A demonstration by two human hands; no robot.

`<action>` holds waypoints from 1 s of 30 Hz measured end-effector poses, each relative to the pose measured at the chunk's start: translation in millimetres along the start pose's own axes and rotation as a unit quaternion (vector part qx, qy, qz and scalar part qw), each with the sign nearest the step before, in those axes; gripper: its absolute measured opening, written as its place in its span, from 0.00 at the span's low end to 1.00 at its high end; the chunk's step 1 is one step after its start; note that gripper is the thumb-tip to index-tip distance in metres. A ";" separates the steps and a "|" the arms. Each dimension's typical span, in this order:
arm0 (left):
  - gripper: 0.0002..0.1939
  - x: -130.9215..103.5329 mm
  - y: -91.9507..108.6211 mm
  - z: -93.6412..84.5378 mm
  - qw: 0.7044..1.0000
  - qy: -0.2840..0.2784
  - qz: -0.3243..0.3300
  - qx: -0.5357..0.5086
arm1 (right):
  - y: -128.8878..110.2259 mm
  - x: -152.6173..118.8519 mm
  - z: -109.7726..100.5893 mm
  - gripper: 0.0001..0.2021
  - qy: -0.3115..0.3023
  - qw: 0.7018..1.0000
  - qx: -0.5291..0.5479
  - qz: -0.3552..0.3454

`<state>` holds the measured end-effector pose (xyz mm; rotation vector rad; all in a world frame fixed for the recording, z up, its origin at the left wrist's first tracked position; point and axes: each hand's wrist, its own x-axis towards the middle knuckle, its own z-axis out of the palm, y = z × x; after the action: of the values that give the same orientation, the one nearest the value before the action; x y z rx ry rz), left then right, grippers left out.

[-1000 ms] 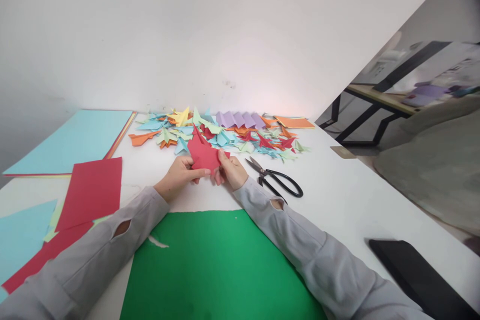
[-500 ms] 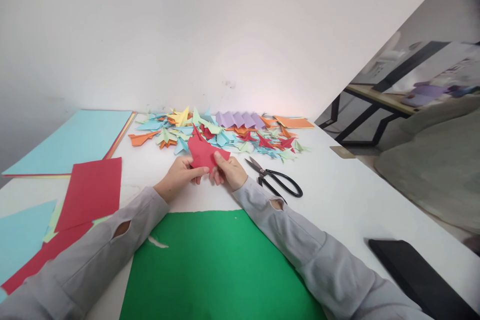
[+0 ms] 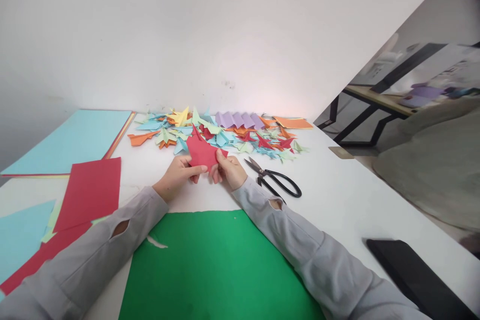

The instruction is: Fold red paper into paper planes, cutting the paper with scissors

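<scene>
A piece of red paper (image 3: 203,152) is held up between both hands over the white table. My left hand (image 3: 179,172) grips its lower left part, thumb lying across the front. My right hand (image 3: 229,167) pinches its right side between thumb and fingers. The fingertips behind the paper are partly hidden. Just beyond it lies a heap of folded paper planes (image 3: 221,138) in several colours. Black-handled scissors (image 3: 275,176) rest with open blades to the right of my right hand. Below my wrists is a green sheet (image 3: 221,265).
Red sheets (image 3: 92,190) and light blue sheets (image 3: 22,232) lie at left, with a large blue sheet (image 3: 75,137) on a stack behind. A pleated purple paper (image 3: 239,120) and orange sheets (image 3: 294,123) are by the wall. A black flat object (image 3: 412,270) lies at right.
Both hands keep their grip on the red paper. My right thumb has shifted slightly upward on it, and its right edge looks a little different; the rest is almost unchanged.
</scene>
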<state>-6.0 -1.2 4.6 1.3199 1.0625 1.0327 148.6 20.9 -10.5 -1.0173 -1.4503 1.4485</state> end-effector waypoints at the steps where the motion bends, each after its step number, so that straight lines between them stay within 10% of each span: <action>1: 0.16 0.1 -0.2 0.1 1.000 0.000 0.002 -0.002 | 0.0 0.0 -0.1 0.36 0.000 1.000 0.003 -0.001; 17: 0.18 6.4 -4.3 -3.3 0.993 0.079 0.008 -0.084 | -0.2 -3.9 -3.1 0.32 -0.089 0.996 -0.012 -0.023; 30: 0.18 2.9 -4.6 -0.7 0.997 0.055 0.002 -0.053 | 1.6 -0.5 -1.5 0.21 0.007 0.998 0.050 -0.039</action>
<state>-6.1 1.7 0.0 1.1914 1.0720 1.1597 150.1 20.9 -12.1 -0.8971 -1.3783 1.4405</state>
